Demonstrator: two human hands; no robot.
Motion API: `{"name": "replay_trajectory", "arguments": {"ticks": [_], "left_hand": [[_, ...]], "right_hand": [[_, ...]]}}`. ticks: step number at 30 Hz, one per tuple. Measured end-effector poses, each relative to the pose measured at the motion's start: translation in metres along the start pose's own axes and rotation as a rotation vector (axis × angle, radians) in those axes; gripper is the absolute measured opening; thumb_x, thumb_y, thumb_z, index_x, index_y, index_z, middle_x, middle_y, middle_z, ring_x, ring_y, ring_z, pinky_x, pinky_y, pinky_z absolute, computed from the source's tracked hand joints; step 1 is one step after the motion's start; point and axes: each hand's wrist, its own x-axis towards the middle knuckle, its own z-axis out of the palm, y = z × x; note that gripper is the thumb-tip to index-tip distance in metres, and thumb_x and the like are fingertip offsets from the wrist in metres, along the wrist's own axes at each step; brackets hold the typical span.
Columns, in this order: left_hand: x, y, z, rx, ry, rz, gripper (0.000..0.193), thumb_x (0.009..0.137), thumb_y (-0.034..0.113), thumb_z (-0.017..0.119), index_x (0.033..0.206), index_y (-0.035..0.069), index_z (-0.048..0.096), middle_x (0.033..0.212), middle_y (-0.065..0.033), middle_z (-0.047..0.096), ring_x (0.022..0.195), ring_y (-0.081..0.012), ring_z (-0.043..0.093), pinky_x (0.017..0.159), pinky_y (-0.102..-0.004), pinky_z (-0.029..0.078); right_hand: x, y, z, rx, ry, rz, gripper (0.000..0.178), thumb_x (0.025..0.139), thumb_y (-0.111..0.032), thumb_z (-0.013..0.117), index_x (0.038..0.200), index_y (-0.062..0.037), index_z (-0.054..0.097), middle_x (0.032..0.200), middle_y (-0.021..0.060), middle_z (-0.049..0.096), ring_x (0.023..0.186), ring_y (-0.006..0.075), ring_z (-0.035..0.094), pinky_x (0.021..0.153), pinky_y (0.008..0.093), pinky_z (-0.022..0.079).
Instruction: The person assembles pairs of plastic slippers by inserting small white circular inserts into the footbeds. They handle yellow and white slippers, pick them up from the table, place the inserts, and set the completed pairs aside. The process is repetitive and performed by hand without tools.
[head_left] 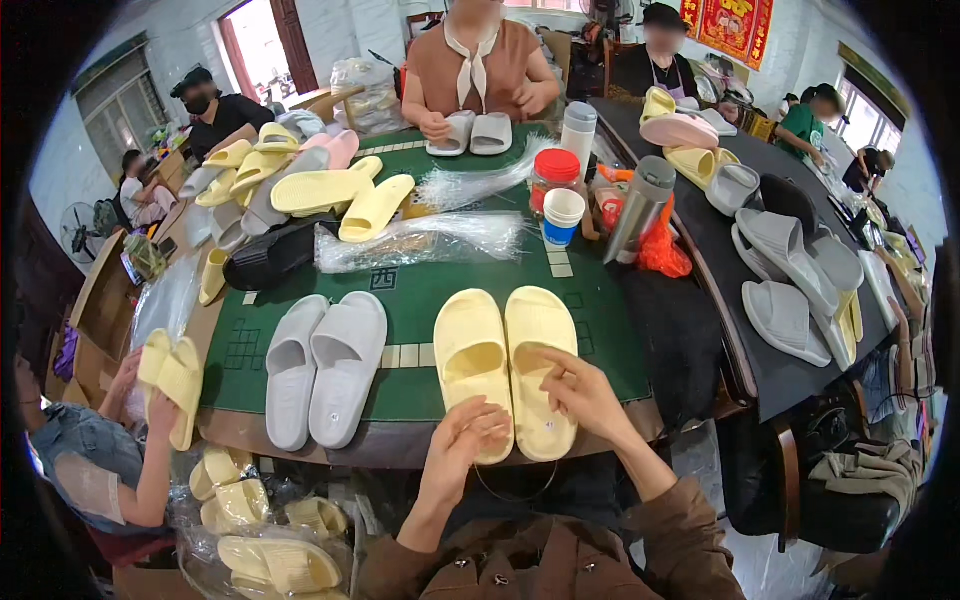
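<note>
A pair of pale yellow slippers [541,375] lies side by side in front of me, toes pointing away. My left hand [466,432] is over the heel of the left slipper, fingers curled together; whatever they pinch is too small to make out. Over the right slipper, my right hand [582,393] has its index finger stretched toward the strap and the other fingers loosely bent, holding nothing visible. Below the heels, a thin dark loop [515,497] hangs at the table edge. To the left rests a pair of grey slippers [348,370].
Bundles of clear plastic strands [430,243] lie across the green table mat [235,385]. Beyond them stand a red-lidded jar [556,180], a white cup [562,215] and a steel flask [641,205]. A co-worker at left holds yellow slippers [172,380]; another, opposite, handles grey slippers [472,133].
</note>
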Motion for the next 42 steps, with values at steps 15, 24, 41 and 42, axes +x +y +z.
{"name": "replay_trajectory", "arguments": {"ticks": [15,24,41,42], "left_hand": [[0.074,-0.005,0.003,1.384,0.004,0.304,0.072,0.083,0.034,0.065,0.132,-0.011,0.038,0.133,-0.0314,0.041,0.127,-0.0468,0.034,0.108,-0.0515,0.026],[0.116,0.006,-0.001,1.379,-0.151,0.004,0.067,0.071,0.039,0.073,0.111,-0.011,0.054,0.105,-0.0304,0.061,0.097,-0.0422,0.061,0.084,-0.045,0.049],[0.122,-0.031,0.011,1.48,0.139,0.208,0.051,0.073,0.024,0.069,0.108,-0.011,0.057,0.11,-0.0318,0.058,0.1,-0.0419,0.059,0.089,-0.0483,0.046],[0.12,-0.027,0.015,1.477,0.128,0.199,0.051,0.073,0.025,0.069,0.108,-0.011,0.057,0.11,-0.0315,0.058,0.099,-0.0419,0.06,0.088,-0.0483,0.047]], "right_hand": [[0.023,0.042,0.017,-0.891,0.153,-0.516,0.034,0.085,-0.006,0.053,0.116,0.0075,0.053,0.107,0.0254,0.057,0.101,0.0422,0.054,0.088,0.0464,0.045],[0.083,0.039,0.023,-0.771,-0.127,0.152,0.041,0.087,-0.017,0.046,0.122,0.0047,0.053,0.121,0.0292,0.054,0.111,0.0442,0.052,0.097,0.0477,0.04],[0.1,0.111,0.017,-1.074,0.061,-0.229,0.045,0.088,-0.014,0.042,0.128,0.0045,0.048,0.127,0.0272,0.051,0.116,0.0383,0.05,0.101,0.0428,0.037],[0.099,0.111,0.016,-1.051,0.057,-0.219,0.044,0.088,-0.014,0.041,0.127,0.0043,0.049,0.126,0.0272,0.052,0.115,0.0382,0.051,0.101,0.0427,0.038]]}}
